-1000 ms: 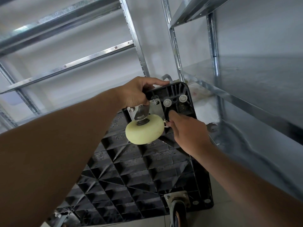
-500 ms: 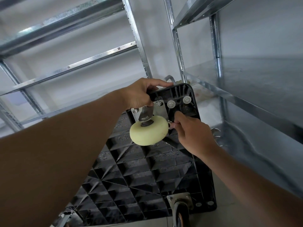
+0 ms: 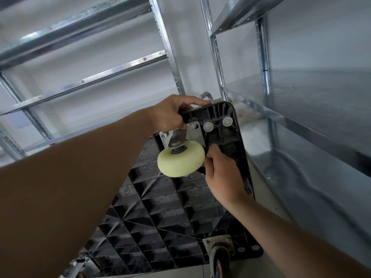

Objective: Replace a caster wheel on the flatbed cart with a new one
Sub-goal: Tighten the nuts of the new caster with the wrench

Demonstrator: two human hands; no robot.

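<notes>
head view: i see the flatbed cart [image 3: 170, 223] tipped up, its cream caster wheel [image 3: 180, 162] near centre; i judge it hard, light and slick, best held by its metal bracket. my left hand [image 3: 170, 115], at eleven o'clock of the wheel, grips the cart's top edge, while my right hand [image 3: 222, 173], at three o'clock, pinches something small i cannot make out beside the wheel.
</notes>
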